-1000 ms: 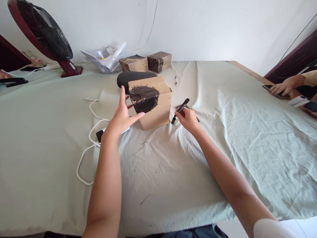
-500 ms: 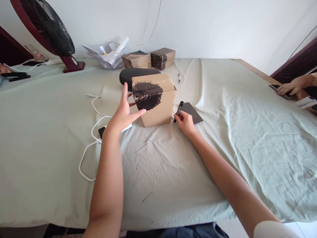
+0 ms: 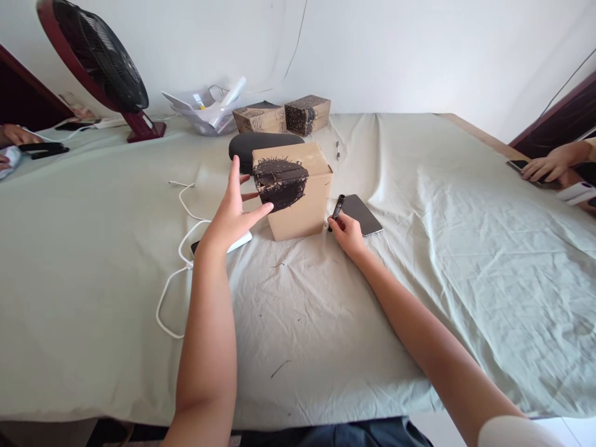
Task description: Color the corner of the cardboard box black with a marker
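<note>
A cardboard box [image 3: 298, 217] stands on the cloth in front of me, with a scribbled black patch [image 3: 284, 183] across its left corner. At that corner is my left hand [image 3: 233, 211], fingers spread and stretched out. Its thumb overlaps the black patch; whether it presses on the box I cannot tell. My right hand [image 3: 347, 233] is closed around a black marker [image 3: 338, 208], held nearly upright just right of the box's lower edge. A dark flat tablet-like device [image 3: 363, 215] lies beside that hand.
Behind the box are a black case [image 3: 242, 149], two scribbled boxes [image 3: 319, 112], a pen [image 3: 338, 150], a plastic basket [image 3: 205, 121] and a fan [image 3: 102, 62]. A white cable [image 3: 181, 245] lies left. Other people's hands [image 3: 554, 162] show at both sides.
The view has shifted slightly, so the box and background sit a little further right and lower. My hands keep nearly the same pose. At far left, more of another person's hands shows.
</note>
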A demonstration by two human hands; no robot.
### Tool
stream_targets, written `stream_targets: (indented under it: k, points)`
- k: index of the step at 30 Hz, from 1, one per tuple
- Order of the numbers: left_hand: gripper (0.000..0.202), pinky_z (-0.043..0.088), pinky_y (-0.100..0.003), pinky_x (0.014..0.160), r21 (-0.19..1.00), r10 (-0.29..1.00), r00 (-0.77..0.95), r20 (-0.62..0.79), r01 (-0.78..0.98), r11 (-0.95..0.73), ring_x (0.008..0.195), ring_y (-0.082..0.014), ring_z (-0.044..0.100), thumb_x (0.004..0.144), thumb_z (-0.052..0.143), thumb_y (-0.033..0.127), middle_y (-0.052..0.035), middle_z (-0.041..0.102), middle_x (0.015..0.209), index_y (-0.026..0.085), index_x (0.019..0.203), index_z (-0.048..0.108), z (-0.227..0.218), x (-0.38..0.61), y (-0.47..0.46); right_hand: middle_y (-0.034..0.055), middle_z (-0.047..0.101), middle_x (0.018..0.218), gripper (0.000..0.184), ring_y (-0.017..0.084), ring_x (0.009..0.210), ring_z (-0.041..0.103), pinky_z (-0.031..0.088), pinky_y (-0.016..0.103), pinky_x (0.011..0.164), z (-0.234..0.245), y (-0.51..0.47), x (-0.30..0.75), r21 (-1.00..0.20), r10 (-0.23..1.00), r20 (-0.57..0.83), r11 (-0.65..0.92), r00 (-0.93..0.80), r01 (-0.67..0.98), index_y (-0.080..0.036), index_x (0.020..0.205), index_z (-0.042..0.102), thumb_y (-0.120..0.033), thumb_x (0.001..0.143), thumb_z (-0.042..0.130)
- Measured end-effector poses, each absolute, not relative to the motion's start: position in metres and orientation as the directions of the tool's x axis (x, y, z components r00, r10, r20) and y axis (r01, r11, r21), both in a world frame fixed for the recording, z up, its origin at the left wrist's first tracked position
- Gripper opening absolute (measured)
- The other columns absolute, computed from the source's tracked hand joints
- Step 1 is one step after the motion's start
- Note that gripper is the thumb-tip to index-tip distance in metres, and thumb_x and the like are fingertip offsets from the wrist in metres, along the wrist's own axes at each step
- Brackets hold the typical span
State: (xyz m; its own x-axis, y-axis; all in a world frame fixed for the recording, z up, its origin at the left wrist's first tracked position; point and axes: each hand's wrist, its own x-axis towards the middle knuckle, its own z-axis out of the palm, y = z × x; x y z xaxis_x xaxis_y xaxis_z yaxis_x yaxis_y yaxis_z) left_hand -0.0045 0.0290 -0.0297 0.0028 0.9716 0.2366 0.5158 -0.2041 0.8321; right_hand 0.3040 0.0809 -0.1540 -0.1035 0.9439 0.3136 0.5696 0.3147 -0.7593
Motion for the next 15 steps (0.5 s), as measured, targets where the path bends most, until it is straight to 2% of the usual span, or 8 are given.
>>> stream_targets:
  k: [4, 8, 10, 12, 14, 15]
  points:
    - [0.124, 0.061, -0.057, 0.109, 0.821, 0.967, -0.004, 0.255, 0.529, -0.214, 0.148, -0.0405, 0.059, 0.089, 0.082, 0.042, -0.0143, 0.029, 0.179, 0.047, 0.175, -0.007, -0.024, -0.012, 0.024, 0.0004, 0.054, 0.077, 0.029, 0.018, 0.071, 0.050, 0.040, 0.032, 0.067, -0.151, 0.080, 0.304, -0.712, 0.949, 0.295, 0.297, -0.112, 0.636, -0.025, 0.074, 0.049, -0.042, 0.092, 0.064]
    - [0.122, 0.061, -0.057, 0.111, 0.801, 0.923, -0.016, 0.385, 0.502, -0.325, 0.149, -0.0396, 0.057, 0.089, 0.084, 0.053, -0.0134, 0.032, 0.177, 0.047, 0.175, -0.001, -0.013, -0.017, 0.016, 0.0020, 0.058, 0.078, 0.040, 0.018, 0.070, 0.049, 0.037, 0.031, 0.064, -0.148, 0.078, 0.303, -0.665, 0.960, 0.268, 0.247, -0.084, 0.705, -0.026, 0.071, 0.040, -0.046, 0.094, 0.066]
    - [0.113, 0.061, -0.051, 0.113, 0.751, 0.868, -0.018, 0.497, 0.510, -0.419, 0.146, -0.0353, 0.059, 0.091, 0.084, 0.057, -0.0126, 0.038, 0.173, 0.043, 0.176, 0.011, -0.004, -0.014, 0.010, 0.0023, 0.059, 0.075, 0.046, 0.018, 0.068, 0.048, 0.034, 0.031, 0.062, -0.146, 0.077, 0.303, -0.640, 0.967, 0.249, 0.211, -0.061, 0.739, -0.026, 0.070, 0.038, -0.051, 0.094, 0.067]
    - [0.097, 0.061, -0.045, 0.110, 0.665, 0.761, -0.029, 0.648, 0.509, -0.547, 0.136, -0.0286, 0.065, 0.094, 0.082, 0.056, -0.0094, 0.053, 0.160, 0.038, 0.172, 0.029, 0.008, -0.007, 0.003, 0.0030, 0.060, 0.073, 0.048, 0.019, 0.068, 0.050, 0.031, 0.031, 0.061, -0.145, 0.076, 0.302, -0.613, 0.973, 0.229, 0.172, -0.035, 0.771, -0.026, 0.069, 0.039, -0.053, 0.094, 0.069]
    - [0.074, 0.062, -0.044, 0.105, 0.536, 0.568, -0.095, 0.817, 0.486, -0.690, 0.121, -0.0241, 0.068, 0.093, 0.082, 0.054, -0.0041, 0.064, 0.137, 0.036, 0.159, 0.054, 0.019, 0.000, -0.009, 0.0043, 0.063, 0.073, 0.046, 0.020, 0.068, 0.053, 0.030, 0.031, 0.061, -0.145, 0.075, 0.301, -0.584, 0.978, 0.209, 0.131, -0.008, 0.801, -0.026, 0.069, 0.043, -0.053, 0.094, 0.072]
    - [0.063, 0.063, -0.045, 0.105, 0.494, 0.487, -0.149, 0.861, 0.477, -0.727, 0.118, -0.0237, 0.066, 0.091, 0.081, 0.054, -0.0021, 0.064, 0.131, 0.038, 0.149, 0.062, 0.024, 0.002, -0.017, 0.0052, 0.065, 0.073, 0.045, 0.021, 0.068, 0.055, 0.029, 0.032, 0.061, -0.145, 0.075, 0.300, -0.568, 0.980, 0.200, 0.112, 0.005, 0.816, -0.026, 0.070, 0.046, -0.052, 0.094, 0.072]
